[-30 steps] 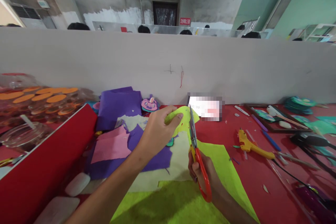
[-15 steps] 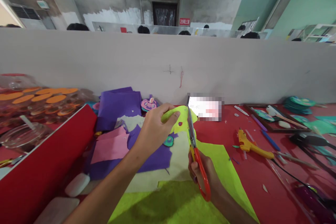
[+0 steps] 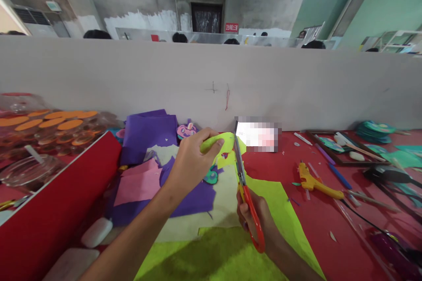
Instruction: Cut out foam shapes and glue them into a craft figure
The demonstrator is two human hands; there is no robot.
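Observation:
My left hand [image 3: 198, 151] pinches a small yellow-green felt piece [image 3: 227, 139] between thumb and fingers, above the table. My right hand [image 3: 253, 208] is closed round the orange-red handles of a pair of scissors [image 3: 251, 210], whose blades point up and away. The blades cross the right part of the felt piece. Beneath my hands lies a large yellow-green felt sheet [image 3: 280, 202], with pale and purple felt [image 3: 194, 199] to its left. A teal felt shape [image 3: 211, 176] rests just below my left hand, and a pink felt figure [image 3: 187, 131] sits behind it.
A yellow glue gun [image 3: 314, 182] with its cord lies on the red table at right, near a blue pen [image 3: 340, 176] and a dark tray [image 3: 346, 149] of tools. A red board [image 3: 62, 202] and clear jars [image 3: 42, 129] stand left. A grey partition [image 3: 148, 79] closes off the back.
My left hand and the felt piece have shifted slightly left. The scissors blades have tilted a little leftward, staying across the felt; my right hand is nearly still.

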